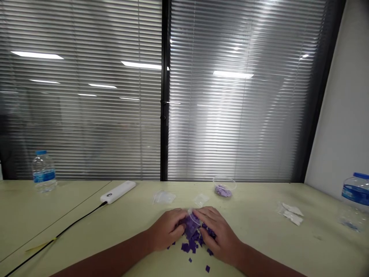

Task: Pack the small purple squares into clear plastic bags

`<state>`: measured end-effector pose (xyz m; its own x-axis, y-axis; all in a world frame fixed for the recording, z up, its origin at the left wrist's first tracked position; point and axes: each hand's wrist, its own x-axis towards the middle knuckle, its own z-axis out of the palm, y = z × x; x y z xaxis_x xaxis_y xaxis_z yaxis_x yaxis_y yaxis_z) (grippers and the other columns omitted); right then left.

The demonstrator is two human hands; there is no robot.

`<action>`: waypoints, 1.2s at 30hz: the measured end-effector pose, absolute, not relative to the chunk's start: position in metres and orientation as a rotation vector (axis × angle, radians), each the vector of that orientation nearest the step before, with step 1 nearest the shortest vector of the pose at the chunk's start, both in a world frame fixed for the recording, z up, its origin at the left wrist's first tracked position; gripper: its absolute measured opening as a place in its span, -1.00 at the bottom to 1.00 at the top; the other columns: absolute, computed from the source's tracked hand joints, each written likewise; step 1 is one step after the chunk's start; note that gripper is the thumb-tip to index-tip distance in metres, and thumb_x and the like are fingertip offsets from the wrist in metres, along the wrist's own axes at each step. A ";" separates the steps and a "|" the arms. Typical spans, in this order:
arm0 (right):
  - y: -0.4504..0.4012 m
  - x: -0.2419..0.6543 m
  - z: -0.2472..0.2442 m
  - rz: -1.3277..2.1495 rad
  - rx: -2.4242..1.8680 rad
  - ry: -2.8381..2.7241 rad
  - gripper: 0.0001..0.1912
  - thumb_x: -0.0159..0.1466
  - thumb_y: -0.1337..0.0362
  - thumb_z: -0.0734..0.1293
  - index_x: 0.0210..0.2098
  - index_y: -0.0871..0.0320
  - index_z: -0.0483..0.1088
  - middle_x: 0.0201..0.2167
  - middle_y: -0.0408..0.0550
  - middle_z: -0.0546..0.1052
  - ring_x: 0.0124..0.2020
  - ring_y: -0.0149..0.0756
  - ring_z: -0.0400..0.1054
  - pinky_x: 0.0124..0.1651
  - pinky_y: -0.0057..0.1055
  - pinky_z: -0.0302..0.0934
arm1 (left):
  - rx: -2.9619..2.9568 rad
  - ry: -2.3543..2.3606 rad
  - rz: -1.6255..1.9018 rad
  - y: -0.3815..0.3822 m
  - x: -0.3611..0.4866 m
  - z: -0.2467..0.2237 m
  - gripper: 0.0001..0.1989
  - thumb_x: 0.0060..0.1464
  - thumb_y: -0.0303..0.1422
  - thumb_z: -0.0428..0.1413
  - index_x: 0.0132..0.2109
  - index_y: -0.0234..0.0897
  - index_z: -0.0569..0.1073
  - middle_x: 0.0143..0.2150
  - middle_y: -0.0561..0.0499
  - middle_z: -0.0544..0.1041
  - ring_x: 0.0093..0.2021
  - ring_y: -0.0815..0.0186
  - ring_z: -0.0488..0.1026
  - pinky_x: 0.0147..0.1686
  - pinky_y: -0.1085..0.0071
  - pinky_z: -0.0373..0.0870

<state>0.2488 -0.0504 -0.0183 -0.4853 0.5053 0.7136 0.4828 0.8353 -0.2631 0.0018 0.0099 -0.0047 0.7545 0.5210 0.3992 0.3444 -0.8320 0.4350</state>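
Note:
A small clear plastic bag (191, 226) with purple pieces in it is held between both hands, low in the middle of the view. My left hand (168, 230) pinches its left side between thumb and fingers. At its upper right, the fingers of my right hand (217, 234) are bent over the bag's edge, the thumb pointing in towards it. Dark purple square pieces (186, 247) lie loose on the table under and in front of the bag, some of them beneath my right hand.
Beyond the hands on the table (129, 219) lie clear bags (164, 197) and a round clear tub (224, 188) with lighter purple bits. White packets (292, 213) and a bottle (356, 200) are right; a white device (118, 192) with a black cable and another bottle (44, 173) are left.

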 end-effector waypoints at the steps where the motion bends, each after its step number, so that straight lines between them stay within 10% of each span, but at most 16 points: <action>1: -0.051 0.249 -0.018 0.030 -0.721 -2.165 -0.43 0.43 0.34 0.22 0.41 -0.03 0.17 0.20 0.04 0.47 0.19 -0.05 0.33 0.27 -0.03 0.28 | 2.625 0.671 0.739 0.010 0.002 -0.005 -0.85 0.28 -0.32 0.01 -0.11 -0.20 0.45 -0.22 -0.03 0.51 -0.21 0.18 0.42 -0.12 0.35 0.34; 24: -0.052 0.246 -0.019 0.104 -0.770 -2.101 -0.82 0.25 0.44 0.30 -0.19 0.07 0.33 -0.14 -0.03 0.47 -0.10 -0.15 0.35 -0.01 -0.18 0.27 | 2.753 0.794 0.667 0.008 0.004 -0.012 -0.76 -0.03 -0.36 0.27 -0.29 -0.22 0.33 -0.32 0.04 0.46 -0.30 0.25 0.39 -0.32 0.40 0.19; 36: -0.051 0.247 -0.021 0.146 -0.786 -2.086 -0.79 0.25 0.45 0.30 -0.15 0.06 0.32 -0.18 -0.06 0.48 -0.13 -0.16 0.34 -0.03 -0.23 0.25 | 2.732 0.788 0.667 0.005 0.005 -0.007 -0.80 0.00 -0.37 0.25 -0.26 -0.21 0.36 -0.31 0.05 0.46 -0.30 0.26 0.39 -0.30 0.42 0.21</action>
<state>0.2466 -0.0509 -0.0207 -0.4158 0.5821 0.6988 0.4790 0.7933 -0.3758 0.0051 0.0047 -0.0074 0.7531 0.5487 0.3631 0.4485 -0.8319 0.3269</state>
